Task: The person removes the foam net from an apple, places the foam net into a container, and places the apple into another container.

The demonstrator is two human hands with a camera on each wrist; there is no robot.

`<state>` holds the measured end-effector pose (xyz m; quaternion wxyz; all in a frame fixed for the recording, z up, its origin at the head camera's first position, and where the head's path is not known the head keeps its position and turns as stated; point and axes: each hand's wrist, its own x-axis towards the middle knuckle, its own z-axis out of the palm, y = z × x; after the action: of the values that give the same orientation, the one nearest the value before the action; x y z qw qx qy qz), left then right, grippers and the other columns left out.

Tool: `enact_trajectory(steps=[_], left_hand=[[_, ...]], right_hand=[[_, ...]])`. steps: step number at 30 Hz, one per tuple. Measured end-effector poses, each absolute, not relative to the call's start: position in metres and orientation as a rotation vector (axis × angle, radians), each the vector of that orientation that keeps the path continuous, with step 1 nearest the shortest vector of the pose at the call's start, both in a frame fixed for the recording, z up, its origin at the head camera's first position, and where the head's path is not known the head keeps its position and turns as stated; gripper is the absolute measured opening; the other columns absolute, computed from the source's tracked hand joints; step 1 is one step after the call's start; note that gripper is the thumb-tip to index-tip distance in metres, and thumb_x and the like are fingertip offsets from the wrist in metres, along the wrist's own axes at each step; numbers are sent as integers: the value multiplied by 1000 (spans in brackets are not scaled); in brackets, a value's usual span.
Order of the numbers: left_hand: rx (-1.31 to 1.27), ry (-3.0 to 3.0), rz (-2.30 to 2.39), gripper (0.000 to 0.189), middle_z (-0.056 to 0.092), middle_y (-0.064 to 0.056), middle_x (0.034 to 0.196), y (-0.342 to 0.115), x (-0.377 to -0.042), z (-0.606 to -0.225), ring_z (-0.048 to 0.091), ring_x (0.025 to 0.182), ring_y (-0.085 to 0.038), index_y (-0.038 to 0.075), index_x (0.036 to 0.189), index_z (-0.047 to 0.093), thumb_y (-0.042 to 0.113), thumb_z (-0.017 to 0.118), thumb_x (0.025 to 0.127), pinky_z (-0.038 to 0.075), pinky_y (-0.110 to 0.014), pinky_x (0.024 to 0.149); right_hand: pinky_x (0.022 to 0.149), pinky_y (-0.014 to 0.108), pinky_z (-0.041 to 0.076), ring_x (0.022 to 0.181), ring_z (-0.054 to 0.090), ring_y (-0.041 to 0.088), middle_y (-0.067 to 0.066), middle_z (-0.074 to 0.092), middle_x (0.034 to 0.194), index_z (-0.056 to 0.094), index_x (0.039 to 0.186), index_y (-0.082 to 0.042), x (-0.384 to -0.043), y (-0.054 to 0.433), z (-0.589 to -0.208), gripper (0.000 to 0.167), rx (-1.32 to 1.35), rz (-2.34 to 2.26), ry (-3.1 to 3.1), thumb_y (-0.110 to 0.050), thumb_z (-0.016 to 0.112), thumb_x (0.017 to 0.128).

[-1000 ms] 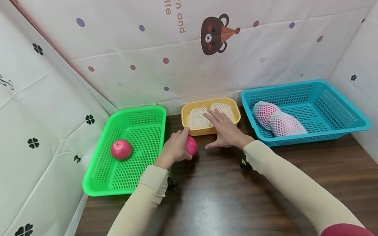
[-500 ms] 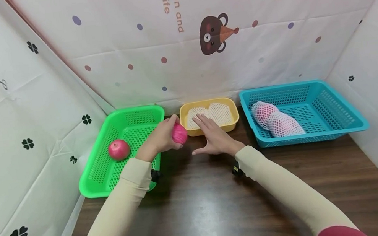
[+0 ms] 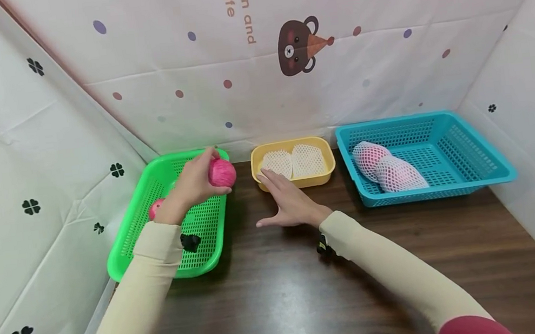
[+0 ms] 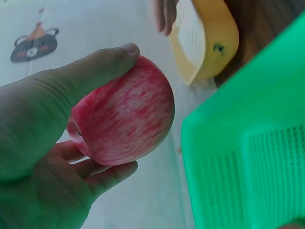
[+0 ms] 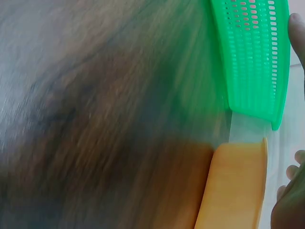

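A red-streaked apple (image 3: pixel 222 173) is in my left hand (image 3: pixel 193 181), above the right side of the green basket (image 3: pixel 217 248). The left wrist view shows thumb and fingers curled round the apple (image 4: pixel 128 112), whose far side is hidden by the palm. Another round red fruit (image 3: pixel 156 207) lies in the green basket, mostly covered by my left wrist. My right hand (image 3: pixel 291 202) is spread with nothing in it, over the front left edge of the small yellow basket (image 3: pixel 298 184). Two white foam nets (image 3: pixel 308 160) lie inside that basket.
A blue basket (image 3: pixel 456 190) stands at the right with two reddish fruits in white foam nets (image 3: pixel 400 173). The dark wooden table (image 3: pixel 281 296) extends in front. Printed cloth walls (image 3: pixel 221 101) close off the back and sides.
My left hand has carried the apple left and up, from beside the yellow basket to over the green one. The right hand has drifted left, staying spread.
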<state>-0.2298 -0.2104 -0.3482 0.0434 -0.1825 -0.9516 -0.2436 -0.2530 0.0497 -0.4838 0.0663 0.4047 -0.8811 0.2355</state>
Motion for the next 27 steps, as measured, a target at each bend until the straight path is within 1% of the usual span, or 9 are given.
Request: enact_trajectory(steps=[6,11,19,23,27], left_hand=[[-467,-2928,-758,70,64,-16,114,-234,-230,-343,61,103,-34,6,128,47,21,92,76,58,-49,81],[-420,-2886,-729,69,64,-17,110,-252,-232,-347,63,98,-34,4,126,47,23,92,77,58,-50,80],[-380,-2870,-695,65,65,-19,108,-273,-229,-358,64,93,-35,2,122,49,24,91,78,59,-50,76],[-372,-2866,-653,64,66,-19,104,-281,-229,-360,63,91,-36,1,121,50,26,91,78,58,-49,73],[-366,-2881,-670,64,65,-20,106,-289,-232,-364,62,93,-36,0,122,49,26,90,80,58,-50,74]], right_hand=[[125,43,19,157,13,26,10,11,171,12,166,-13,-250,36,-481,124,1265,732,-2629,-74,74,77],[124,40,22,157,10,19,4,5,172,8,166,-19,-245,23,-479,122,1280,770,-2655,-76,71,79],[124,42,20,158,7,20,4,0,173,0,166,-23,-235,4,-479,122,1337,768,-2672,-77,68,80],[124,44,20,158,7,19,3,0,173,4,166,-20,-232,-5,-475,121,1349,786,-2661,-74,70,81],[125,44,19,158,6,19,2,-1,173,4,166,-19,-229,-14,-472,121,1365,797,-2666,-74,70,81]])
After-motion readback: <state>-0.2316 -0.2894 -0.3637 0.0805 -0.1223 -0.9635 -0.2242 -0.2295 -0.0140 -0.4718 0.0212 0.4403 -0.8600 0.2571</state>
